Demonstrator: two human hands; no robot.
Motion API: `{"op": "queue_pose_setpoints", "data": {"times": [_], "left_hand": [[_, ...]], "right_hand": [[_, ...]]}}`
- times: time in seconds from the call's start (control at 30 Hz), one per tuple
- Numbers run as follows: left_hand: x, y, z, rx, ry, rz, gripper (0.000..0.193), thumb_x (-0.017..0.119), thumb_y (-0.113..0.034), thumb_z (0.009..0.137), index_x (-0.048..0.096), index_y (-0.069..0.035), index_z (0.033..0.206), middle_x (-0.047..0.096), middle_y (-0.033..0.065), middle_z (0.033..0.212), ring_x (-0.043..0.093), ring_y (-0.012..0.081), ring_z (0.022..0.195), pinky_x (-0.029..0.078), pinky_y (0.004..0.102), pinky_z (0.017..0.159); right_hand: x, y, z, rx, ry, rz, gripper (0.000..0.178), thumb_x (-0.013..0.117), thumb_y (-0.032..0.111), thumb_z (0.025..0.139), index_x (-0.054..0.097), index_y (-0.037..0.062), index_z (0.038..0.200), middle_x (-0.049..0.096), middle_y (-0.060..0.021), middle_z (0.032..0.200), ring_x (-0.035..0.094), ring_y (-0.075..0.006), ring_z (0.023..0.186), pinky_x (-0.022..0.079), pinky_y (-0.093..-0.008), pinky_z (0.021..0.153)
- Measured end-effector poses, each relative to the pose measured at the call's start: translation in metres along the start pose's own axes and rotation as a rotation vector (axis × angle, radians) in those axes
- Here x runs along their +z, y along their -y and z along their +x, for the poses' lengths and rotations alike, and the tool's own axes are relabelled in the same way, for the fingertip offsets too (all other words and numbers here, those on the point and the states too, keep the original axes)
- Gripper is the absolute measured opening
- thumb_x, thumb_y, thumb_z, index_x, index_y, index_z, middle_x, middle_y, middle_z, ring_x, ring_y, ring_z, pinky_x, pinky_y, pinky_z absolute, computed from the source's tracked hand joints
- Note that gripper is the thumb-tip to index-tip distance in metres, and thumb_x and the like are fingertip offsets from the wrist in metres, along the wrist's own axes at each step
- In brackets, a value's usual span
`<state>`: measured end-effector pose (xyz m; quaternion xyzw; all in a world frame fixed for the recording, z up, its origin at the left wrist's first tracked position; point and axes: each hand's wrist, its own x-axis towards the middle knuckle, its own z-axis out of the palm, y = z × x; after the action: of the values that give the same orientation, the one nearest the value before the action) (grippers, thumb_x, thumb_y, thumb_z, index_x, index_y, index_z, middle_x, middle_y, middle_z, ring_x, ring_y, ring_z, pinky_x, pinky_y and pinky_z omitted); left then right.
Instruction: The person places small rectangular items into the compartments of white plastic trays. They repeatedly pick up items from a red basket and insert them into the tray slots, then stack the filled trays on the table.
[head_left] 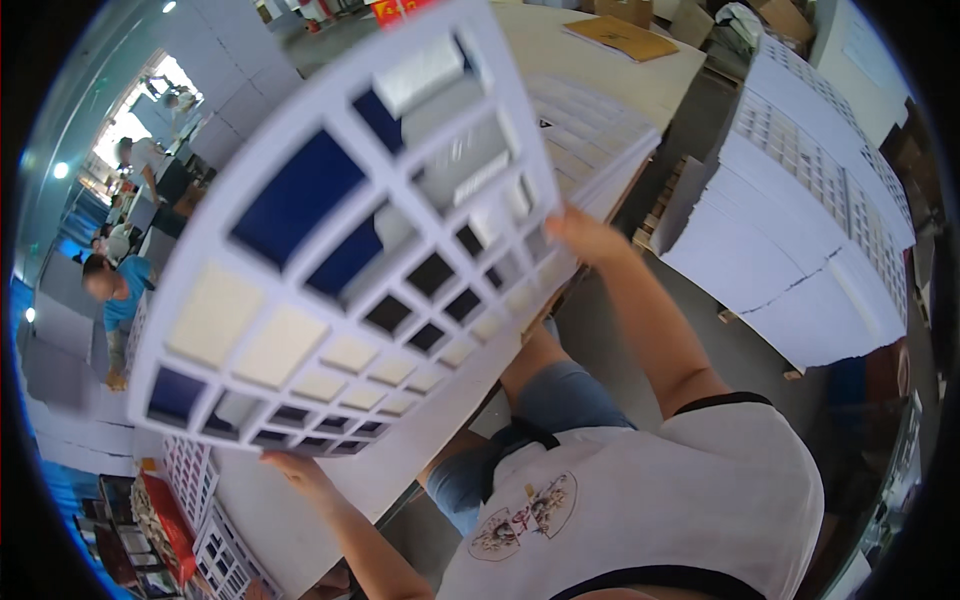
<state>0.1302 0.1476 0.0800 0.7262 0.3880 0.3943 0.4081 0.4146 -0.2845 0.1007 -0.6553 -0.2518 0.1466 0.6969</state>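
The left hand point(303, 474) and right hand point(588, 238), both partly curled, grip a tilted white grid-patterned board point(390, 180) by its edges.

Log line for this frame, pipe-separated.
held: white gridded panel, tilted over table | left hand: at lower edge | right hand: gripping right edge | other panels: on table

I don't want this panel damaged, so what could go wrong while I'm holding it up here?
The large white panel could twist or slip, since your right hand holds its right edge and your left hand is at its lower edge. Its right side might also knock the stacked panels on the table, which show just behind it.
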Motion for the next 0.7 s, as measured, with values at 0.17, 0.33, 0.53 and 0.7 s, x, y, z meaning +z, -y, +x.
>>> {"op": "queue_pose_setpoints", "data": {"times": [0.17, 0.33, 0.53, 0.7], "left_hand": [[0.082, -0.129, 0.008, 0.241, 0.526, 0.109, 0.070, 0.027, -0.048, 0.102, 0.033, 0.009, 0.143, 0.039, 0.0244, 0.146, 0.039, 0.0305, 0.136, 0.029, 0.0364, 0.114], [0.260, -0.283, 0.005, 0.419, 0.876, 0.041, 0.103, 0.019, -0.076, 0.089, 0.044, 0.013, 0.135, 0.045, 0.0330, 0.139, 0.041, 0.0390, 0.135, 0.029, 0.0406, 0.113], [0.406, -0.289, -0.026, 0.237, 0.989, 0.126, 0.112, 0.024, -0.083, 0.086, 0.053, 0.020, 0.119, 0.055, 0.0430, 0.116, 0.051, 0.0485, 0.122, 0.036, 0.0478, 0.105], [0.418, -0.249, -0.053, -0.012, 0.949, 0.078, 0.096, 0.034, -0.075, 0.090, 0.058, 0.018, 0.103, 0.058, 0.0438, 0.106, 0.056, 0.0517, 0.112, 0.043, 0.0494, 0.095]], "right_hand": [[-0.128, 0.089, -0.003, 0.078, -0.625, 0.109, 0.089, 0.061, 0.070, 0.082, 0.044, 0.0058, 0.142, 0.052, -0.0115, 0.136, 0.051, -0.0270, 0.124, 0.043, -0.0431, 0.102], [-0.277, 0.153, 0.009, 0.280, -0.452, 0.255, 0.073, 0.059, 0.067, 0.085, 0.060, 0.0073, 0.127, 0.067, -0.0094, 0.117, 0.066, -0.0221, 0.100, 0.054, -0.0382, 0.088], [-0.402, 0.109, 0.074, 0.472, -0.494, 0.089, 0.073, 0.058, 0.065, 0.087, 0.057, 0.0070, 0.132, 0.063, -0.0115, 0.126, 0.064, -0.0243, 0.109, 0.050, -0.0387, 0.096], [-0.452, 0.023, 0.153, 0.656, -0.303, 0.104, 0.074, 0.058, 0.063, 0.089, 0.053, 0.0064, 0.137, 0.058, -0.0093, 0.133, 0.056, -0.0219, 0.121, 0.045, -0.0368, 0.102]]}}
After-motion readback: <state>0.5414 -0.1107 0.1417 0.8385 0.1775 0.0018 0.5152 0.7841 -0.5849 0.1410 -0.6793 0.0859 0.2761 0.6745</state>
